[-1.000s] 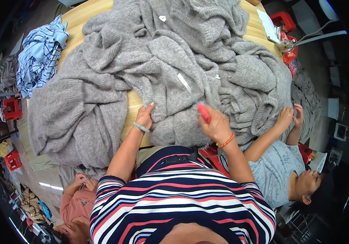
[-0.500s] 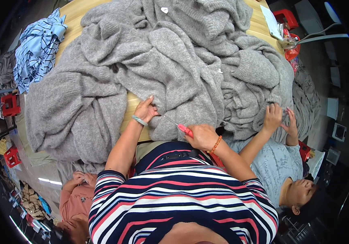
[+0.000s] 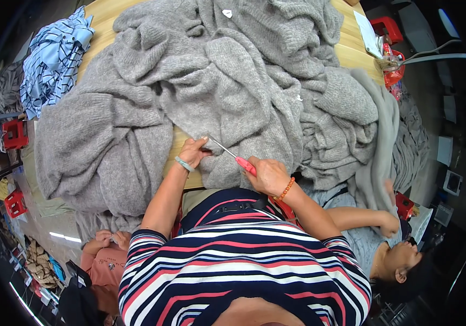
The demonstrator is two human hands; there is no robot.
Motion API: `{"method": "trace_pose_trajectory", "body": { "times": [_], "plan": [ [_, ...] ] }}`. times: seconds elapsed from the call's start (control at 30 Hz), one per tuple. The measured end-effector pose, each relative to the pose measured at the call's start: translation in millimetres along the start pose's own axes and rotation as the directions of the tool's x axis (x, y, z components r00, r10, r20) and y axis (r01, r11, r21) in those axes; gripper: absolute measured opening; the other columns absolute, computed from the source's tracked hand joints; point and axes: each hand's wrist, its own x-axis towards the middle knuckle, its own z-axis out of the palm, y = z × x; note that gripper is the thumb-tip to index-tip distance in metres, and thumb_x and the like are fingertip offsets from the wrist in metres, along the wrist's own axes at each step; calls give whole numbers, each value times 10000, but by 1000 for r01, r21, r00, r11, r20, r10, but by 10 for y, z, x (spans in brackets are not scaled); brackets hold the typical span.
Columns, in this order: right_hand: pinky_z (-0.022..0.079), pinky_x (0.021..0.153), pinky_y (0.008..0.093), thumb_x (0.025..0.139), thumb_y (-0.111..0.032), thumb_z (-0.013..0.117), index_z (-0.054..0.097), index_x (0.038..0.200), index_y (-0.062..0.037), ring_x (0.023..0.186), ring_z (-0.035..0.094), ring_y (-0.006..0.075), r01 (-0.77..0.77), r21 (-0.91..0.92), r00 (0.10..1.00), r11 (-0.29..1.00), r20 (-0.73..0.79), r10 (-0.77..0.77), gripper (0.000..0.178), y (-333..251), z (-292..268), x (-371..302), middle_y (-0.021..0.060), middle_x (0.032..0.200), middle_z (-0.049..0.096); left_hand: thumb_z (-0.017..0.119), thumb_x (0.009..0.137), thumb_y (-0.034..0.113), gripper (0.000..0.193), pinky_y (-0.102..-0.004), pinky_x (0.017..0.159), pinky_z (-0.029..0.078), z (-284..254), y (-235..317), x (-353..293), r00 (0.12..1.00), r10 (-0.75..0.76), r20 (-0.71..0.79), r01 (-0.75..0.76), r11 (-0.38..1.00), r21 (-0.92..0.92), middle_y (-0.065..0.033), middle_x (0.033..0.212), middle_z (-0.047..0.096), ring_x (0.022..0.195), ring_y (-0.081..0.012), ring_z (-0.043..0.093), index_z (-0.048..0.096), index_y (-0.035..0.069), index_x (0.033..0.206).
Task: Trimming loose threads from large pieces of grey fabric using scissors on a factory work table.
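Knit [image 3: 227,108] in my left grip [image 3: 192,152], tool [image 3: 236,158] in my right grip [image 3: 270,176].
Blue cloth [image 3: 56,60] lies left on the surface [image 3: 108,10]; my left grip pinches the knit, heaped on the surface before me; the tool's thin tip sits just beside my left grip; my right grip wraps the tool's red end; farther right, a co-worker's arm [image 3: 352,218] bends.

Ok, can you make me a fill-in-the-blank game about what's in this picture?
1. The person's right grip holds the pink-handled tool, which points toward their ____ grip.
2. The bracelet nearest the tool is made of orange ____.
3. The knitwear heap on the table is coloured ____.
4. The striped cloth beside it is mostly light ____.

Missing words: left; beads; grey; blue.
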Motion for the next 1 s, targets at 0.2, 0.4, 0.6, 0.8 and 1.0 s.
{"method": "trace_pose_trajectory", "body": {
  "times": [0.2,0.4,0.6,0.8,1.0],
  "plan": [
    [526,676,508,872,-285,635,613,953,-48,737,667,414,25,13,999,1000,-32,-25,251,18,61,38,227,747,663,645,934,238,369,-384,813,564,-3,352,-63,958,83,-276,-145,966,-213,-62,1066,668,959,-223,657,528,105,1257],
    [530,675,499,877,-283,624,614,937,-46,732,671,404,65,12,998,998,-25,-65,244,-84,46,139,226,729,661,690,876,91,225,-320,745,549,-302,416,335,852,347,-393,-397,916,-52,-51,974,682,851,-182,661,614,85,1088],
    [532,679,490,887,-294,602,613,885,-45,732,672,397,45,-27,999,999,-19,-45,250,-186,-22,188,210,722,665,687,834,-21,175,-301,831,517,-45,326,239,836,432,-338,-453,891,19,-70,970,694,873,-157,651,658,8,1004],
    [530,677,492,882,-284,606,600,907,-44,735,669,402,34,-13,999,999,-23,-34,242,-169,-67,194,211,740,667,697,833,-11,275,-299,883,497,-164,341,187,821,479,-312,-473,876,100,-67,990,686,920,-169,645,631,-10,1099],
    [528,679,505,879,-269,610,597,920,-44,737,667,405,44,32,997,998,-59,-42,230,-265,-101,245,211,741,665,723,832,17,268,-291,888,487,-291,565,377,777,463,-426,-530,846,-48,-80,985,681,907,-172,642,591,1,1065]
  ]
}}
